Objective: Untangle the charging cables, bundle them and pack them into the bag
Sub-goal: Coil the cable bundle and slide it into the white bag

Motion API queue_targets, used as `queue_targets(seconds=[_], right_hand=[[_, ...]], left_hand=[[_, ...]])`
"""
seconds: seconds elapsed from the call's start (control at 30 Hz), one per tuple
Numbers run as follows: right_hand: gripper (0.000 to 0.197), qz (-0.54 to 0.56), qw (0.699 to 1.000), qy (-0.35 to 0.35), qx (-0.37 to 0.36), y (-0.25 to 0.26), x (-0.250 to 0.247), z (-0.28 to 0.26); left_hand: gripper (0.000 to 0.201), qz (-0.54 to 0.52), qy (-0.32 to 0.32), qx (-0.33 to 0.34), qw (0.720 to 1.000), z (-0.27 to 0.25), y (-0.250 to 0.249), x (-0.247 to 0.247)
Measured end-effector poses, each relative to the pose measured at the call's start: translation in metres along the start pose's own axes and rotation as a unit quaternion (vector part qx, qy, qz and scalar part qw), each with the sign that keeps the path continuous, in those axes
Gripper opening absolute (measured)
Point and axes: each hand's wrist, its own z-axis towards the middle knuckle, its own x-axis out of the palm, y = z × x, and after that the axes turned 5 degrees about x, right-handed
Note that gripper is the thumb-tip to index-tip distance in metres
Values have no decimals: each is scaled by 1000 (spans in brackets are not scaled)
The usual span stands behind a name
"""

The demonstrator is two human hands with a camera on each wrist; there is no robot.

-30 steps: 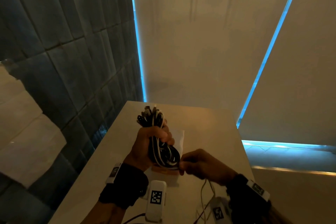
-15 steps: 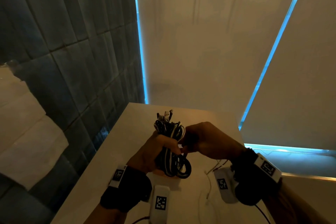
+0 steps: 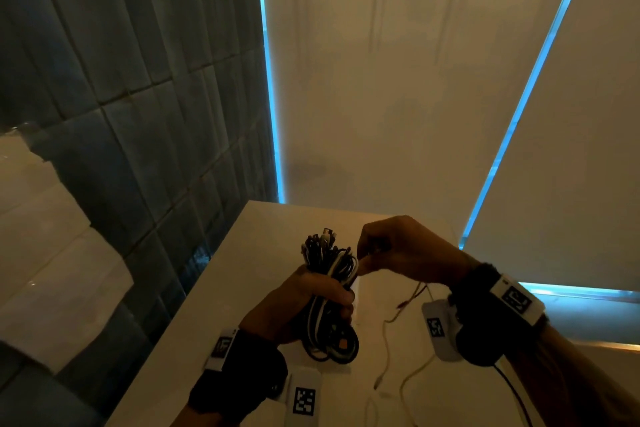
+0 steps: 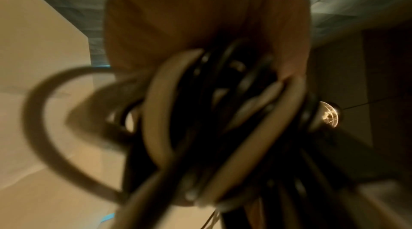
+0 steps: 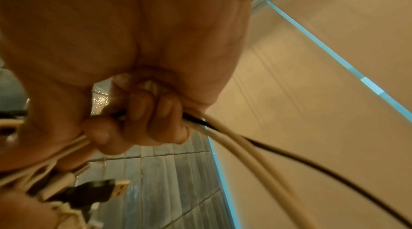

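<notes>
My left hand (image 3: 311, 302) grips a coiled bundle of black and white charging cables (image 3: 329, 263) upright above the table, plugs sticking out on top. My right hand (image 3: 372, 255) pinches cable strands at the bundle's upper right side. In the right wrist view its fingers (image 5: 142, 109) curl round two white cables (image 5: 240, 146) and a thin black one, with a black USB plug (image 5: 111, 188) below. A thin pale cable (image 3: 386, 336) trails from this hand to the table. The left wrist view shows blurred cable loops (image 4: 156, 109) under my palm. A pale flat thing (image 3: 356, 291) behind the bundle is mostly hidden.
The beige table (image 3: 242, 288) is narrow, its far end against window blinds (image 3: 381, 97). A dark tiled wall (image 3: 138, 114) runs along its left edge. Loose thin wire (image 3: 412, 378) lies on the table near my right wrist.
My right hand has moved from the bottom of the bundle up to its top right side. The left hand has kept its grip and tilted the bundle slightly.
</notes>
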Motion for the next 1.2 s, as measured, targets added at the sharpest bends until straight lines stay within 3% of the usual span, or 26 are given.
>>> queue_targets(seconds=[0.1,0.2,0.3,0.47,0.57,0.93,1.07,1.2], right_hand=[[12,-25,1000,4,-7,-1,-9,7],[16,-73,997,-3,-22,-4,-14,15],[23,-115,993,-34,16,-7,-18,18],[30,-176,978,-75,80,-9,-16,25],[23,-173,977,-88,83,-8,-13,26],[26,-122,979,-144,82,0,2,27],[30,-97,983,-150,53,18,16,22],[27,-48,989,-138,19,31,36,10]], left_hand=[[37,31,-15,18,999,0,-2,1],[24,51,-11,25,998,0,-3,3],[11,60,-17,29,998,1,-1,3],[14,79,-41,18,996,7,7,-3],[14,68,-44,21,996,10,11,-4],[23,41,-73,41,996,14,14,-5],[30,-11,-66,34,997,18,21,-7],[28,-130,-30,39,990,19,25,-10]])
